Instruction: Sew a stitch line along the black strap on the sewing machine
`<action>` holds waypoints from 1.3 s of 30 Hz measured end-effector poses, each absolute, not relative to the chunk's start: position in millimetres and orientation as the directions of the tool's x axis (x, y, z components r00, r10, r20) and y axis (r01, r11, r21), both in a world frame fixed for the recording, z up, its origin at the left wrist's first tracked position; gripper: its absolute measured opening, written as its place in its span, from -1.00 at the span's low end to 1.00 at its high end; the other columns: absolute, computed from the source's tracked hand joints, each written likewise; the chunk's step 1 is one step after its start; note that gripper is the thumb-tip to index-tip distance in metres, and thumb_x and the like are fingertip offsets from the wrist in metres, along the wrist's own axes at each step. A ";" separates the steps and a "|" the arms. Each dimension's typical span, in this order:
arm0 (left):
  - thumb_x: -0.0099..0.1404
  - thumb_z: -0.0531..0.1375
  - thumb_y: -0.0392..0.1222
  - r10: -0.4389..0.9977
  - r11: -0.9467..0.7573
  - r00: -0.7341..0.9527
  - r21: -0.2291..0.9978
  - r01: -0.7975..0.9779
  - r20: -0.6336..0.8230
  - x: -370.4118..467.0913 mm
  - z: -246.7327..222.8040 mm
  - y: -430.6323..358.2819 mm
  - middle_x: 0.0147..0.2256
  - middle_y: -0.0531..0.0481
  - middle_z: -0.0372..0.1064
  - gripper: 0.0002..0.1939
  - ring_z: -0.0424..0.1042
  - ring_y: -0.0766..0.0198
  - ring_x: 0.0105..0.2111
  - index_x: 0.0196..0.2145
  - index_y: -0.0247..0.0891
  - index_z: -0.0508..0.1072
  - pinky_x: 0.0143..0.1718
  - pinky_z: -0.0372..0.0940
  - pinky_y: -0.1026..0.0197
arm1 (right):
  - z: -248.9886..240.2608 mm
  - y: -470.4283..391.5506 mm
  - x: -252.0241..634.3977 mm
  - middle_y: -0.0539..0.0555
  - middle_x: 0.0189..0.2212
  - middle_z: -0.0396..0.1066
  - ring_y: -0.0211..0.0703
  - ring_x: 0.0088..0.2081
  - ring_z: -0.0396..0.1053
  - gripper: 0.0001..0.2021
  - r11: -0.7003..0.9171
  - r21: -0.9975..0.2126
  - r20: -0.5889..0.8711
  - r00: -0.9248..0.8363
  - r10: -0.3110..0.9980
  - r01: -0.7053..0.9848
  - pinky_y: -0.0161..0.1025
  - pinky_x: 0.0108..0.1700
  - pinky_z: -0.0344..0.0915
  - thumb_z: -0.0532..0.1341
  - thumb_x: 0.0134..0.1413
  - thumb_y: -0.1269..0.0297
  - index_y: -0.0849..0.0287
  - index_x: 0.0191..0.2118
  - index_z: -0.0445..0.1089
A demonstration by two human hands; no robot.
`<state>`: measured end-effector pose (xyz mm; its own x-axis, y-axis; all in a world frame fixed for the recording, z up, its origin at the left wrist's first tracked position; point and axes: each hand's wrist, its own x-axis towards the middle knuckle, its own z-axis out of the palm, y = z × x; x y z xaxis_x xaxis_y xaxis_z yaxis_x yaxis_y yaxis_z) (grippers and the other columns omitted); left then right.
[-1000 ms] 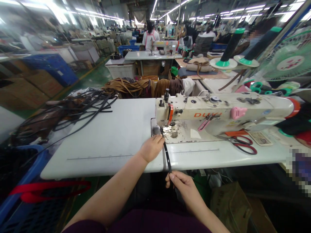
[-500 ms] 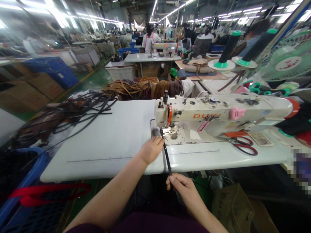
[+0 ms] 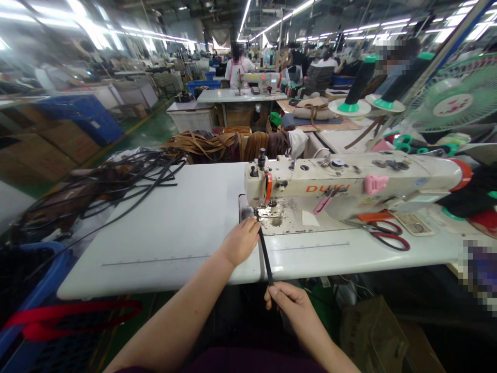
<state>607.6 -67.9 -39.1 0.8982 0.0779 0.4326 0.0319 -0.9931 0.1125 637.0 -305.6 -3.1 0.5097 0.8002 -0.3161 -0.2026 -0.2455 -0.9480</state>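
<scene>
A narrow black strap (image 3: 265,254) runs from under the presser foot of the white sewing machine (image 3: 349,178) down past the table's front edge. My left hand (image 3: 243,241) rests on the table close to the needle area, its fingers closed on the strap there. Below the edge, my right hand (image 3: 285,298) pinches the strap between thumb and fingers. The strap is straight between the two hands. Its far end at the needle is hidden by my left fingers and the machine head.
Red-handled scissors (image 3: 388,234) lie on the machine bed's right side. Black straps (image 3: 155,176) pile at the table's left, above a blue basket (image 3: 46,274). Thread cones (image 3: 359,85) and a green fan (image 3: 450,101) stand at right. A co-worker (image 3: 237,70) is farther back.
The view has shifted slightly. Both hands keep their grip on the strap, and the white or shiny spots on it near my left hand no longer show.
</scene>
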 end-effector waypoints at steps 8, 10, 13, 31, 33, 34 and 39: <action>0.51 0.04 -0.31 0.013 -0.999 0.871 0.044 -0.010 0.491 603.0 -38.6 -69.0 -0.02 -0.25 0.49 -0.80 0.51 0.07 0.04 -0.07 -0.31 0.45 0.16 0.44 -0.01 | 0.2 -308.5 635.2 0.04 -0.50 0.40 -0.10 -0.37 0.31 -0.50 -0.212 -0.960 -0.278 0.500 0.821 -0.186 -0.20 -0.23 0.21 0.29 0.20 -0.22 0.14 -0.48 0.49; 0.50 0.04 -0.32 0.001 -0.999 0.877 0.041 -0.022 0.481 603.2 -37.7 -68.6 -0.04 -0.23 0.50 -0.80 0.50 0.07 0.05 -0.08 -0.30 0.46 0.19 0.42 -0.03 | 0.6 -308.2 636.3 0.03 -0.48 0.38 -0.10 -0.36 0.29 -0.52 -0.207 -0.968 -0.249 0.495 0.833 -0.139 -0.20 -0.21 0.22 0.30 0.19 -0.20 0.14 -0.49 0.48; 0.49 0.04 -0.35 -0.017 -0.999 0.881 0.035 -0.038 0.474 604.0 -37.4 -68.0 -0.05 -0.19 0.51 -0.79 0.50 0.09 0.07 -0.06 -0.29 0.46 0.30 0.31 -0.08 | -1.9 -307.6 638.3 0.03 -0.44 0.37 -0.10 -0.33 0.29 -0.55 -0.197 -0.977 -0.209 0.496 0.843 -0.077 -0.21 -0.21 0.22 0.35 0.14 -0.18 0.13 -0.48 0.48; 0.49 0.06 -0.32 0.023 -0.996 0.890 0.083 -0.017 0.455 603.9 -36.7 -68.5 -0.01 -0.25 0.47 -0.81 0.47 0.05 0.09 -0.05 -0.28 0.45 0.23 0.38 -0.07 | 1.9 -306.3 632.1 0.08 -0.50 0.52 -0.11 -0.42 0.35 -0.49 -0.206 -0.945 -0.313 0.533 0.786 -0.252 -0.22 -0.32 0.22 0.29 0.18 -0.26 0.16 -0.33 0.58; 0.49 0.06 -0.32 0.023 -0.997 0.890 0.081 -0.016 0.455 603.9 -36.7 -68.7 -0.02 -0.25 0.47 -0.82 0.47 0.04 0.09 -0.06 -0.28 0.45 0.22 0.38 -0.06 | 1.4 -306.7 632.3 0.07 -0.51 0.51 -0.13 -0.43 0.34 -0.50 -0.204 -0.947 -0.310 0.530 0.789 -0.249 -0.23 -0.32 0.21 0.29 0.19 -0.25 0.16 -0.35 0.58; 0.49 0.06 -0.31 0.022 -0.997 0.891 0.080 -0.016 0.453 603.9 -36.8 -68.8 -0.02 -0.25 0.47 -0.81 0.47 0.04 0.09 -0.06 -0.28 0.45 0.22 0.38 -0.06 | 1.2 -306.8 632.3 0.07 -0.51 0.51 -0.13 -0.43 0.33 -0.50 -0.203 -0.947 -0.309 0.529 0.791 -0.249 -0.23 -0.33 0.21 0.29 0.20 -0.25 0.16 -0.36 0.58; 0.50 0.04 -0.32 0.021 -0.998 0.886 0.056 -0.006 0.463 603.7 -36.4 -69.5 -0.03 -0.22 0.47 -0.81 0.48 0.05 0.06 -0.09 -0.28 0.45 0.20 0.40 -0.05 | 0.7 -308.1 631.0 0.06 -0.51 0.50 -0.14 -0.41 0.32 -0.51 -0.200 -0.946 -0.309 0.529 0.791 -0.254 -0.23 -0.31 0.18 0.29 0.22 -0.22 0.17 -0.38 0.58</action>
